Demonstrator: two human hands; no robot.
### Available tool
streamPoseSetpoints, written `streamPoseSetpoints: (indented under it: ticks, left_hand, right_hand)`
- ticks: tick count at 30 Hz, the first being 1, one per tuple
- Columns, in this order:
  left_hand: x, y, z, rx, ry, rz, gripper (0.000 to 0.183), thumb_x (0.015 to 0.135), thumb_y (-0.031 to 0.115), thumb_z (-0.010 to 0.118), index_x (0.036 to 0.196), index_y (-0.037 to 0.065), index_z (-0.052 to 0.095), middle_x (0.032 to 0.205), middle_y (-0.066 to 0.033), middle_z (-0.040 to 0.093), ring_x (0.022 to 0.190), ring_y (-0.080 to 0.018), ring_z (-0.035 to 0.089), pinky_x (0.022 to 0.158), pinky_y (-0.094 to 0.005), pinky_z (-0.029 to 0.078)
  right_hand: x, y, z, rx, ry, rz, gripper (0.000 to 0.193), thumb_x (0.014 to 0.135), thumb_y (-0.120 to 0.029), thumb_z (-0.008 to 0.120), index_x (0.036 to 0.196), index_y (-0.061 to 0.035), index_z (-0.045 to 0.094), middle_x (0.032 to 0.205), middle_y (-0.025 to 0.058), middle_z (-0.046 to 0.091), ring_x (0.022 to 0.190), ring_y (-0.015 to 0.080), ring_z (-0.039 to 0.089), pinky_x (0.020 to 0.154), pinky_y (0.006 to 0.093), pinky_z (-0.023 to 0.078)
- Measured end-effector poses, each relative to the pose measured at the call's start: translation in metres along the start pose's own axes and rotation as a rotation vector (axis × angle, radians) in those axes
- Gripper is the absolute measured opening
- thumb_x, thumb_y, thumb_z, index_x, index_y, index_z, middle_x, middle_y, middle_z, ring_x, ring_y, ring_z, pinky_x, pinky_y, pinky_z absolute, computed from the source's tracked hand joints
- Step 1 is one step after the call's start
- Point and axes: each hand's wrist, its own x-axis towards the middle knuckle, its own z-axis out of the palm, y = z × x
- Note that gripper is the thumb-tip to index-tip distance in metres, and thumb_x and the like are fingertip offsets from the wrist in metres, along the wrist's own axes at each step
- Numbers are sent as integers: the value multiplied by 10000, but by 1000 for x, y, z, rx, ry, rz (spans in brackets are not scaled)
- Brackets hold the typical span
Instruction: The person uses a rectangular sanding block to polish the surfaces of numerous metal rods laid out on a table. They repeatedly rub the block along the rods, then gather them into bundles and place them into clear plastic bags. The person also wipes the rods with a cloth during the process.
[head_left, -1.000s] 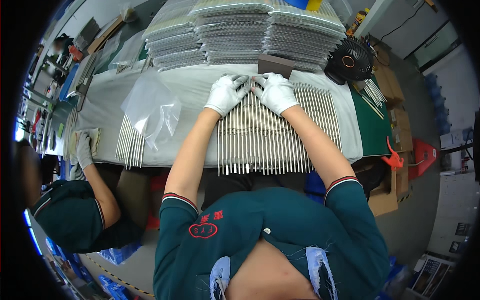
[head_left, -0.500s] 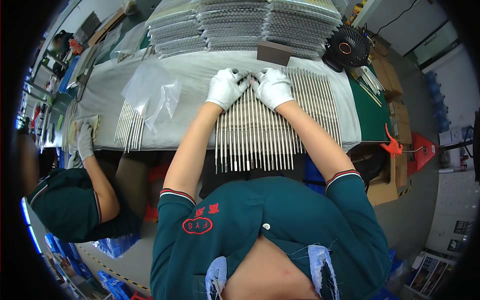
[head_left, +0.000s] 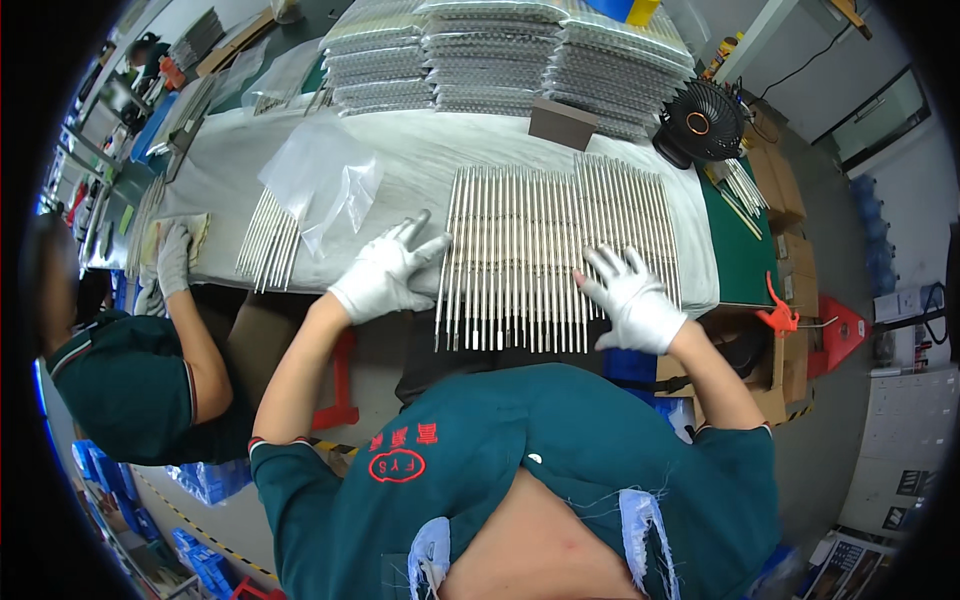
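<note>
Left hand beside, right hand over slim metal rods, fingers splayed; parallel laying presumably keeps rods orderly.

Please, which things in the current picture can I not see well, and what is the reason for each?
All in the head view:
Parts of the thin rods at left: covered by the clear plastic bag.
Parts of the wide rod row: hidden behind the gloved right hand.
Contact between the gloved left hand and that row: fingertips too near its edge to tell.
Top of the middle wrapped stack: cut off by the upper edge.
</note>
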Motion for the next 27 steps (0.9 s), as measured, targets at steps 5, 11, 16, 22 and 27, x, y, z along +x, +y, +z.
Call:
streamPoseSetpoints:
  ticks: [5,11,16,22,27]
  left_hand:
    - [37,30,39,177,101,245,718,760,70,562,1462,165,442,1429,-133,501,1352,-378,417,1138,-480,336]
    - [68,61,58,97,281,482,602,775,156,581,1374,193,542,964,-65,644,966,-261,634,1010,-473,451]
    - [74,69,67,10,372,534,529,685,170,656,1213,195,620,705,-35,545,704,-268,604,769,-418,527]
    - [96,80,10,-249,759,582,425,672,260,775,1063,134,663,1034,-84,676,1090,-309,629,1007,-587,436]
    - [149,75,-65,-991,564,-37,292,836,136,745,1109,71,660,1067,-84,706,982,-190,660,930,-340,510]
  right_hand:
    - [19,-17,46,-226,230,154,914,725,-286,781,1508,-129,336,1528,264,335,1433,393,324,1155,629,145]
    - [26,-26,49,-150,372,87,792,760,-14,550,1510,-106,313,1494,289,367,1405,400,365,1152,618,181]
    - [34,-35,31,24,330,6,856,734,-69,615,1524,-75,282,1531,281,305,1431,414,308,1167,601,166]
    - [59,-7,-22,523,431,-327,824,747,-241,731,1456,-31,366,1526,251,329,1461,408,260,1206,497,193]
    - [130,38,-79,1207,601,-115,436,839,-270,760,1183,-20,660,1073,86,701,949,159,622,876,324,500]
